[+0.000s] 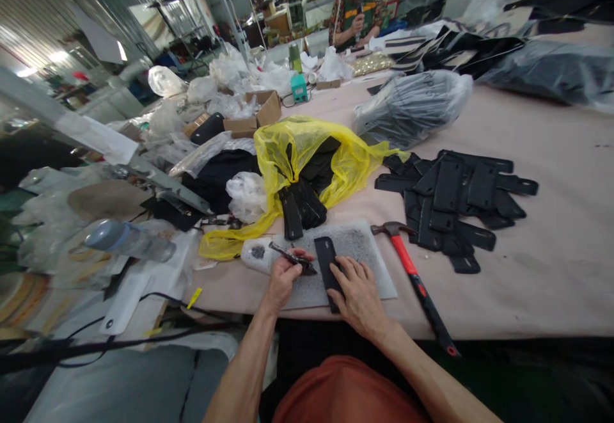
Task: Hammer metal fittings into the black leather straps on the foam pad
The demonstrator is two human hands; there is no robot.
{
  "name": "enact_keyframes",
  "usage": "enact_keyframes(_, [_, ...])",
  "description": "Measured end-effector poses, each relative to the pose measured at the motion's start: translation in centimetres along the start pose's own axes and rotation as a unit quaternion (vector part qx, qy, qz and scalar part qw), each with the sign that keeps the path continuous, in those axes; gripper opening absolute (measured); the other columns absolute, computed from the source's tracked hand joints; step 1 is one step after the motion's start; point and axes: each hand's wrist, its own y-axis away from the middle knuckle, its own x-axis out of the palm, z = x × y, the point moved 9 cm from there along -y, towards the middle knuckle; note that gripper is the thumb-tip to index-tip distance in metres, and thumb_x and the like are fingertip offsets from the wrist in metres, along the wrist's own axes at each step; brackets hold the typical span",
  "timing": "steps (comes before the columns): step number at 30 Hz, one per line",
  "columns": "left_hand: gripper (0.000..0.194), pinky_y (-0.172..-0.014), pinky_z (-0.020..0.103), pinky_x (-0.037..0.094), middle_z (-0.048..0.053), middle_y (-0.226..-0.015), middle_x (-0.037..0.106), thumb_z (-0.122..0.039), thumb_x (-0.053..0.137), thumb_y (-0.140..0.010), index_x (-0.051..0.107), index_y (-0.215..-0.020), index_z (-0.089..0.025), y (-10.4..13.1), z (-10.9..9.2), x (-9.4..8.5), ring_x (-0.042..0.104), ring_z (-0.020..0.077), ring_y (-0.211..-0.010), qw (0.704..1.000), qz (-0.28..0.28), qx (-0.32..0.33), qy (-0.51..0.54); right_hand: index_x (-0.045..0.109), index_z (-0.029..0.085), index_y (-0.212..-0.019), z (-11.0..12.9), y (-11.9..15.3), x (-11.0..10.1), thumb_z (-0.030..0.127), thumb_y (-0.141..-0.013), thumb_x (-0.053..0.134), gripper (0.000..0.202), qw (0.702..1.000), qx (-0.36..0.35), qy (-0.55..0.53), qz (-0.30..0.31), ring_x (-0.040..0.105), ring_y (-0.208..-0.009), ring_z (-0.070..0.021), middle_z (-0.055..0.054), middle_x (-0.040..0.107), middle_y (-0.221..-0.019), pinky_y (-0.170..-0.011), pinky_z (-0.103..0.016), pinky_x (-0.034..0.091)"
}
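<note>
Main risk in the head view: the black strip [327,263] could skid or twist on the speckled sheet [369,250] if the right grip [357,292] presses unevenly, since it bears on one side only. The dark slim tool [281,250] slants with its lower end close to the strip, so a slip could scuff the face or catch the right fingers. The claw hammer [412,269] has its handle end out past the near edge of the counter [537,308]; a forearm bump could knock it off. The pile of black pieces [446,199] is loosely stacked, could slide if nudged.

Strip: black, flat, long and narrow, rounded corners at the far end, small slot there; looks matt, finer marks too small to tell. Lies on the sheet in front of the person, lower end near the counter edge, between both hands.

Left grip [281,282] closed round the tool, pinched by thumb and fingers. Right grip not clenched, fingers spread, resting on the strip. Yellow bag [273,148] with black contents just beyond the sheet
</note>
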Motion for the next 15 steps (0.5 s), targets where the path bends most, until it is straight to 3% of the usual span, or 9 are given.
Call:
enact_keyframes(8, [0.032, -0.085, 0.04, 0.052, 0.006, -0.085, 0.073, -0.012, 0.056, -0.066, 0.057, -0.098, -0.016, 0.5, 0.6, -0.5, 0.069, 0.0253, -0.093, 1.0, 0.0, -0.006, -0.009, 0.053, 0.021, -0.134, 0.0, 0.1, 0.1, 0.032, -0.088, 0.054, 0.047, 1.0, -0.005, -0.002, -0.001, 0.036, -0.132, -0.0303, -0.011, 0.047, -0.142, -0.112, -0.05, 0.021])
enact_keyframes(12, [0.03, -0.085, 0.036, 0.052, 0.007, -0.093, 0.072, -0.015, 0.058, -0.074, 0.055, -0.104, -0.016, 0.7, -0.1, 0.0, 0.067, 0.0226, -0.095, 0.998, 0.021, 0.01, -0.057, 0.053, 0.021, -0.133, 0.0, 0.1, 0.1, 0.032, -0.088, 0.055, 0.047, 1.0, -0.005, -0.002, -0.006, 0.037, -0.131, -0.0301, -0.011, 0.047, -0.141, -0.112, -0.05, 0.021])
enact_keyframes(15, [0.034, -0.086, 0.034, 0.052, 0.007, -0.1, 0.07, -0.02, 0.06, -0.079, 0.054, -0.112, -0.015, 0.6, -0.5, -0.1, 0.066, 0.0197, -0.095, 0.993, 0.0, 0.022, -0.114, 0.053, 0.021, -0.133, 0.0, 0.1, 0.0, 0.032, -0.088, 0.055, 0.046, 1.0, -0.007, -0.003, -0.011, 0.037, -0.131, -0.0299, -0.011, 0.048, -0.141, -0.111, -0.051, 0.022])
